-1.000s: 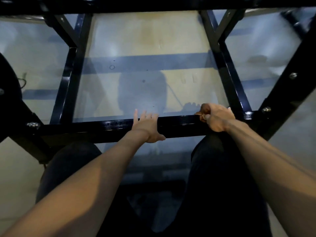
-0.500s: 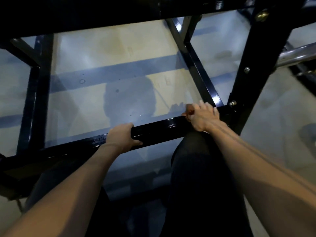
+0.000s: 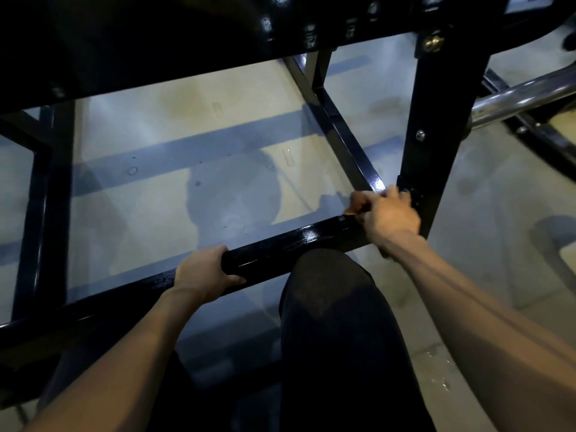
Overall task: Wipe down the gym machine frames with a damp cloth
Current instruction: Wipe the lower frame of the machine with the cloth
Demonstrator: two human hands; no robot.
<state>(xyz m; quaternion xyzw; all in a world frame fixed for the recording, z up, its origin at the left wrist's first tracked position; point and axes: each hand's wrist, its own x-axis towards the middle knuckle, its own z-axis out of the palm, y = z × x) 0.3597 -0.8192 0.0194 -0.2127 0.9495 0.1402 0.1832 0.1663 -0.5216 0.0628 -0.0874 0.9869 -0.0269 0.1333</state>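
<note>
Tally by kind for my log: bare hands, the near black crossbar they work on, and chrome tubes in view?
Bare hands: 2, left hand and right hand
Glossy black near crossbar: 1
Shiny chrome tube: 1
Total: 4

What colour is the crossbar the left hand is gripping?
Glossy black crossbar, under the left hand; head view shows it.

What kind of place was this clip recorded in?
Most likely a gym floor. A black steel machine frame with bolted joints fills the view, a chrome bar juts out at right, and the pale floor carries painted blue stripes. The left hand grips the frame's crossbar.
</note>
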